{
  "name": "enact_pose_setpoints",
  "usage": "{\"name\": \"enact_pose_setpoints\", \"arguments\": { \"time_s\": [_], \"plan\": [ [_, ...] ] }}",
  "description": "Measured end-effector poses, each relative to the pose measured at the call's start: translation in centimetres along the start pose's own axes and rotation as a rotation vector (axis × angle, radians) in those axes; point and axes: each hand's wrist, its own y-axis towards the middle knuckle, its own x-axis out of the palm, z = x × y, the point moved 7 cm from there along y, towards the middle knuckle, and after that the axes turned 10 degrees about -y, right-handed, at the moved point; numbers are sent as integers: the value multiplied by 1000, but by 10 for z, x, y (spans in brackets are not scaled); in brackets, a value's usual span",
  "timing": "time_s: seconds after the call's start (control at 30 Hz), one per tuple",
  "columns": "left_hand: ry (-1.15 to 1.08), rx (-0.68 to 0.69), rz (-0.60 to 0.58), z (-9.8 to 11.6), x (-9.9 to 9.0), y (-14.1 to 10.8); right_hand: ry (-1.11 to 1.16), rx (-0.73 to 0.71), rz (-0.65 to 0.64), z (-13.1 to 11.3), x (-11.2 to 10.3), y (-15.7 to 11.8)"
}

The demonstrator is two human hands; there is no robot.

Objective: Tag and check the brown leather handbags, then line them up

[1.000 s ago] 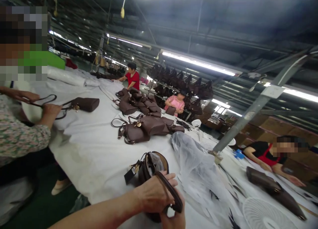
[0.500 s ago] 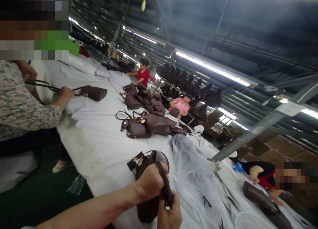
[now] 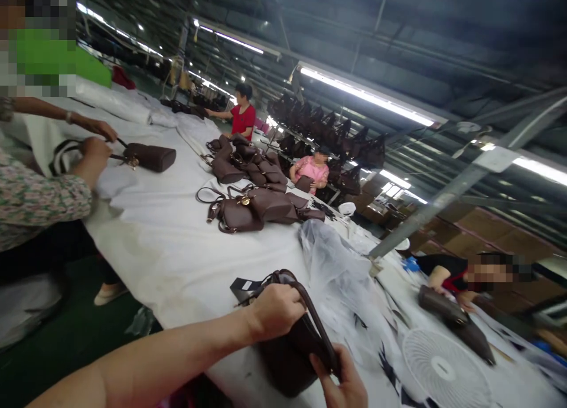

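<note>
A dark brown handbag (image 3: 283, 358) is tilted on the white-covered table in front of me, its curved handle (image 3: 316, 319) arching along its right side. My left hand (image 3: 278, 313) is closed in a fist at the bag's top edge, beside the upper part of the handle. Low on the right, my right hand (image 3: 343, 378) pinches the handle's lower end against the bag, thumb on the near side. A black tag (image 3: 244, 288) with a white label sticks out past my left wrist. What lies inside my left fist is hidden.
Several brown handbags (image 3: 261, 210) lie piled farther up the table (image 3: 177, 248). Crumpled clear plastic (image 3: 332, 284) and a white fan (image 3: 445, 366) are to the right. At left a person in a floral sleeve (image 3: 39, 201) handles another bag (image 3: 150, 157); other people work beyond.
My view has swung slightly to the right. The bag is now tipped more, and my hands have moved farther apart along the handle, my right hand shifting right.
</note>
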Motion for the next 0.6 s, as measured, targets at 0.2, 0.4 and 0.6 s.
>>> {"name": "enact_pose_setpoints", "arguments": {
  "time_s": [0.2, 0.4, 0.6],
  "plan": [
    [20, 37, -149, 4, -3, 14, -138, -94, -8, -58, -11, 18],
    [33, 73, -83, -2, -13, 8, -173, -112, -149, -90, 9, 44],
    [-80, 61, 396, -1, -34, -12, -224, -99, -292, -79, 6, 46]
  ]
}}
